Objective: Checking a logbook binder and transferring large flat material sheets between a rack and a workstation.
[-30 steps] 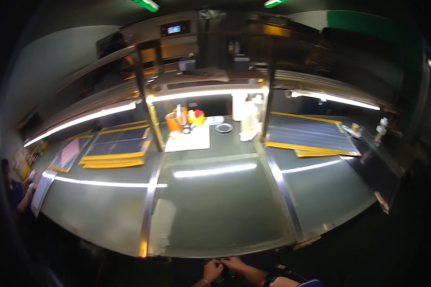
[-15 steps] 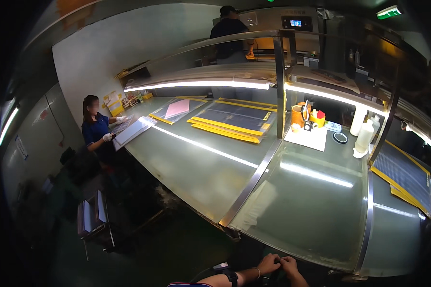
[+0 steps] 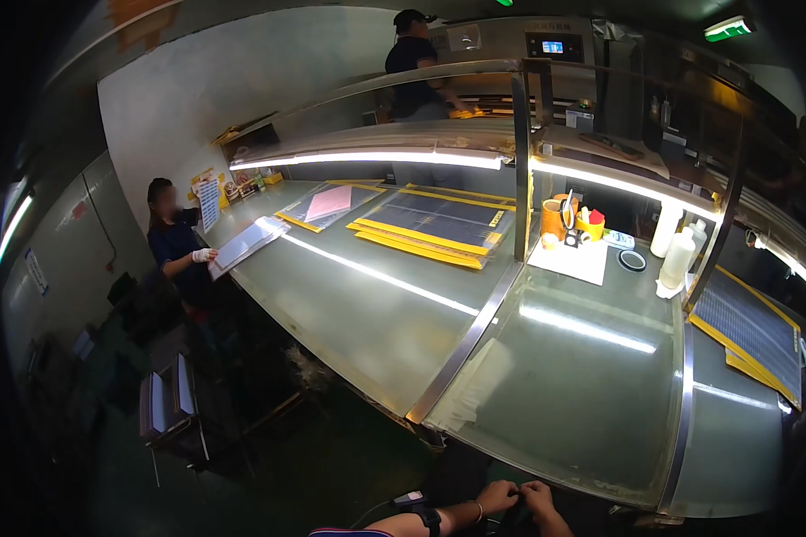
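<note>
Low in the view, below the near edge of the glass-topped table, my left hand [image 3: 497, 495] and my right hand [image 3: 537, 498] are held close together. The fingers of both are curled and pinched, fingertips almost meeting. What they hold, if anything, is too small and dark to make out. A thin bracelet circles my left wrist, and a dark strap [image 3: 432, 520] goes round the forearm. Beside that forearm lies a small device [image 3: 408, 498] with a cable. The nearest surface is the glass table panel [image 3: 582, 403], which neither hand touches.
Yellow-edged dark sheets [image 3: 434, 219] lie stacked beyond the metal divider [image 3: 457, 367]. Bottles [image 3: 678, 259], a tape roll [image 3: 632, 260] and cups [image 3: 553, 215] stand under the lamp. A co-worker [image 3: 175, 233] handles sheets at the left; another person [image 3: 412, 67] stands behind the shelf.
My hands stay together, almost unmoved. The co-worker at the left has lifted a sheet upright. The person behind the shelf has shifted left and turned. The view has shifted slightly.
</note>
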Demonstrator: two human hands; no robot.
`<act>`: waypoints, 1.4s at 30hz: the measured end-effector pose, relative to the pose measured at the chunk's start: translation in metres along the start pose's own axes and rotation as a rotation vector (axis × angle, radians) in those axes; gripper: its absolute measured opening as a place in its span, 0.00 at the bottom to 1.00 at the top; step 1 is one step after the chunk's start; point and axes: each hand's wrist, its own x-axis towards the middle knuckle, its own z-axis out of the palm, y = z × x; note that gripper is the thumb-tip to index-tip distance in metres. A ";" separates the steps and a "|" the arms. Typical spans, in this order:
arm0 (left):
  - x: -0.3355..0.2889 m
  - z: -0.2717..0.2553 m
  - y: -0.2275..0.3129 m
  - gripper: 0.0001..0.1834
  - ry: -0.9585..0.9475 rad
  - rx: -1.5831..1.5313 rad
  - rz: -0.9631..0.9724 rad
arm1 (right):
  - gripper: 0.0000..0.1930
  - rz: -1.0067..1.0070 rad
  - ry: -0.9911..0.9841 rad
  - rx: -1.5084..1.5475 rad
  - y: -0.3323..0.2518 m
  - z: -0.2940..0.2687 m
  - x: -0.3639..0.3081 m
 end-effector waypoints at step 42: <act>-0.003 0.001 -0.003 0.16 -0.053 -0.001 -0.033 | 0.08 -0.006 -0.062 -0.041 0.005 -0.001 0.001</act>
